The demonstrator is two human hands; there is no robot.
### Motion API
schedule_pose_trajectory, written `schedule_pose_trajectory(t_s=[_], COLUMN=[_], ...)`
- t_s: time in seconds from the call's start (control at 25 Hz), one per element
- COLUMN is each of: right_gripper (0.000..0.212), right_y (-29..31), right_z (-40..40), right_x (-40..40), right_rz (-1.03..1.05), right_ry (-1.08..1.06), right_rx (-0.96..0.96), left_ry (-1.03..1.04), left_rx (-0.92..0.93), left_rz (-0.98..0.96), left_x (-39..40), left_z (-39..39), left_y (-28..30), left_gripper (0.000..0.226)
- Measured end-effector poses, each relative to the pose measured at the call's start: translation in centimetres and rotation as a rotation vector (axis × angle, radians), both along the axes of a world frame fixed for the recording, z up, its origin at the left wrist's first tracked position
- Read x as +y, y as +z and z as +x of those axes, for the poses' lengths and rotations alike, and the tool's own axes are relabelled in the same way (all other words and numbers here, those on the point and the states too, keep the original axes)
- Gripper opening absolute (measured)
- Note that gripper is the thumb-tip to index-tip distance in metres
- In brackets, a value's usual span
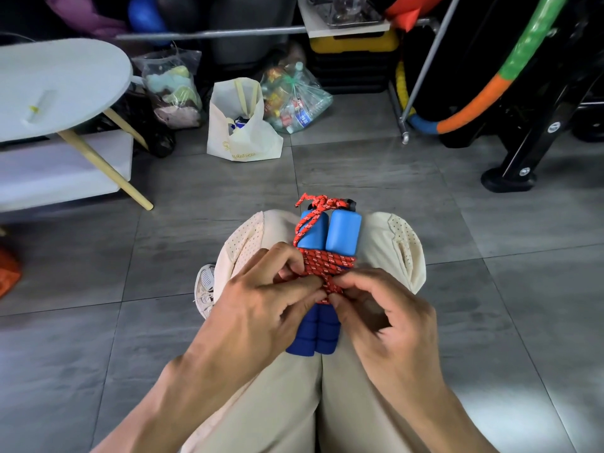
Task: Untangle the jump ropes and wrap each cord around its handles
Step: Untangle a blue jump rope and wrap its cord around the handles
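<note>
From the head view we look down at our own knees, in beige trousers (268, 403), where two blue handles (330, 237) lie side by side, pointing away from us. A red cord (328, 263) flecked with white is wound in several turns across the middle of both handles, binding them together. One strand runs up the outer side of the left-side handle to a knotted bunch at the far tips. The near ends of the handles, darker blue and ribbed, poke out below our hands.

Our left hand (261, 308) has its fingers (287, 256) curled onto the wraps, with the thumb pressed to the cord at the centre. Our right hand (389, 308) pinches the cord just beside the left thumb, the other fingers curled under. The two hands nearly touch at the bundle.

Beneath us lies a grey tiled floor (163, 256). A white shoe (205, 291) shows beside the left knee. Further off stand a white shopping bag (242, 122), a clear bag of bottles (294, 99), and at far left a round white tabletop (58, 83) on wooden legs. A hoop (510, 73) banded in green, orange and blue leans at right.
</note>
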State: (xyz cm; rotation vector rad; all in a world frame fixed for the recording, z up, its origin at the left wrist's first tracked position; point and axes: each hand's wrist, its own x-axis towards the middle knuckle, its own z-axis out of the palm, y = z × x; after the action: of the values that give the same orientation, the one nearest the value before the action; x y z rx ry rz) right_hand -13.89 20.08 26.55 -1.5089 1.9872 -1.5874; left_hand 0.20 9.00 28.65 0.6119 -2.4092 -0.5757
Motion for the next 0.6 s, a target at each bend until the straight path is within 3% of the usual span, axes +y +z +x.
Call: schedule_pose_trajectory(t_s=[0.16, 0.32, 0.6], right_gripper=[0.018, 0.017, 0.023], right_y=[0.00, 0.14, 0.39], right_z=[0.06, -0.06, -0.41], right_x=[0.02, 0.21, 0.10], right_rz=[-0.001, 0.029, 0.017], right_ry=[-0.007, -0.016, 0.033], right_rx=[0.029, -0.069, -0.063], left_ry=[0.001, 0.003, -0.018], left_rx=[0.082, 0.086, -0.153], left_rz=[-0.006, 0.022, 0.028], left_x=[0.15, 0.07, 0.26], left_z=[0.17, 0.21, 0.14], left_y=[-0.15, -0.25, 0.63], left_gripper=[0.005, 0.005, 0.022])
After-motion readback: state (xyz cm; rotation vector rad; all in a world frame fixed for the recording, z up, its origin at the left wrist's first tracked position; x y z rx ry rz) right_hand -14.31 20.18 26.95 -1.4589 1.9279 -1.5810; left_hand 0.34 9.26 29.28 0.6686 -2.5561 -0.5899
